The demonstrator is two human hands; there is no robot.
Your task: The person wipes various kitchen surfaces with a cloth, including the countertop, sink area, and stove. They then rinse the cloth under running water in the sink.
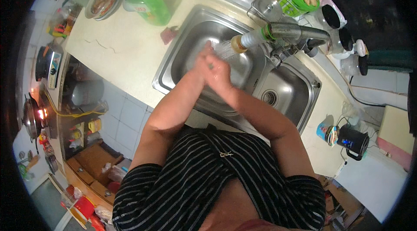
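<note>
Both hands are pressed together over the large basin of a stainless steel double sink (182, 51). My left hand (200, 63) is on the left, partly covered and blurred. My right hand (219, 72) lies against it, wet, with fingers curled. Water sprays from the faucet nozzle (238, 44) just beside my fingers. The nozzle hangs on a white flexible extension (253, 38) under the metal faucet (286, 31). No object shows between my palms, though their inner sides are hidden.
A green liquid jug (148, 4), a bowl of food (101, 2) and a dark red cloth or sponge (169, 34) are on the counter. A flame burns beneath a wok (32, 117) at far left. A black electric kettle (352, 141) stands right.
</note>
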